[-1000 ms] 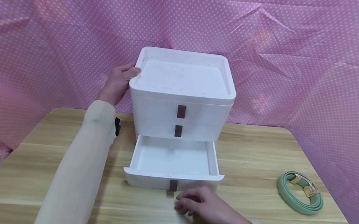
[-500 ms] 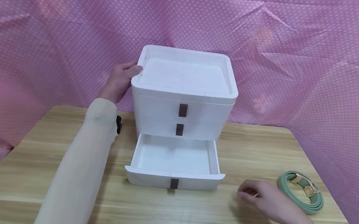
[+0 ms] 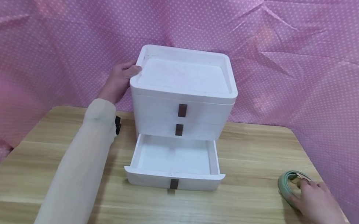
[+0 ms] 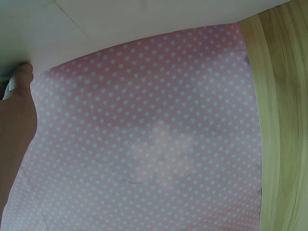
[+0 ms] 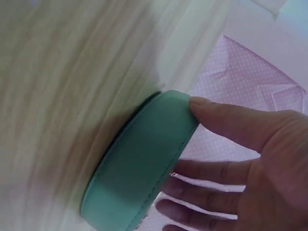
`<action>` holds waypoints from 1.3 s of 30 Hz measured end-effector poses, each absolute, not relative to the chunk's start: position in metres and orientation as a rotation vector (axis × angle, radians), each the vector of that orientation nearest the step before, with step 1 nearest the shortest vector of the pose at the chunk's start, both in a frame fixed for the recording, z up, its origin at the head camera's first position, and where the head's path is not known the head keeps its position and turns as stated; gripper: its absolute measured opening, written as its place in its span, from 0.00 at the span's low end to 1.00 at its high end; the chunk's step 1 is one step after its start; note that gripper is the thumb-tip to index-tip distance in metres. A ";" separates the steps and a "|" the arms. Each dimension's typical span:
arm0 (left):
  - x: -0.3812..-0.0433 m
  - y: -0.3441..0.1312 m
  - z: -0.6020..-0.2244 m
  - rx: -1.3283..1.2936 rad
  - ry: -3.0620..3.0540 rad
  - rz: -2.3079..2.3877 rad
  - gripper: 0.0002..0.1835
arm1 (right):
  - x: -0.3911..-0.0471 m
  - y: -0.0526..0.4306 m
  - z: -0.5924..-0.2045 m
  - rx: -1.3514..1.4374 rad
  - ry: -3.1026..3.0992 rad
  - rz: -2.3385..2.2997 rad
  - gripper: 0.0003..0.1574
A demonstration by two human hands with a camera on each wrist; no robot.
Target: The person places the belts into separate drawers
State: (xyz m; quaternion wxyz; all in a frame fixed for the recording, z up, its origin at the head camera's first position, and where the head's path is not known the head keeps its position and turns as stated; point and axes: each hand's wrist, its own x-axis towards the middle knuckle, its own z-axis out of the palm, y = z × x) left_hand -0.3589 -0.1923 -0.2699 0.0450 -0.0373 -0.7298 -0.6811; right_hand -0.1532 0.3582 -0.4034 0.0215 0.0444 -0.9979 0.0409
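Observation:
A white drawer unit (image 3: 181,112) stands at the middle back of the table, its bottom drawer (image 3: 171,181) pulled out and bare inside. My left hand (image 3: 117,82) holds the unit's upper left side, thumb over the top rim. In the left wrist view only part of that hand (image 4: 17,120) shows against the white wall. At the right, a coiled green belt (image 3: 285,187) with gold-coloured metal parts lies on the table. My right hand (image 3: 318,205) grips it, thumb (image 5: 226,120) on the outer band and fingers reaching over the coil's upper edge; their tips are partly hidden.
The wooden table (image 3: 220,220) has pink dotted cloth (image 3: 271,63) hanging behind it and at both sides. The pulled-out drawer juts toward the front, left of the belt. Two brown tabs (image 3: 182,110) mark the upper drawers, which are pushed in.
My right hand has moved from beside the bottom drawer's front, rightward across the table, and has taken hold of the belt. The left hand stays at the unit's side.

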 end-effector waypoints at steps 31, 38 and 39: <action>-0.359 -0.193 -0.267 -0.113 -2.215 -2.088 0.31 | -0.157 0.351 -0.395 0.205 -3.068 0.334 0.25; -0.358 -0.194 -0.267 -0.075 -2.256 -2.074 0.32 | -0.148 0.337 -0.381 0.294 -2.932 0.291 0.18; -0.358 -0.194 -0.267 -0.071 -2.252 -2.081 0.33 | -0.147 0.333 -0.379 0.319 -2.888 0.280 0.16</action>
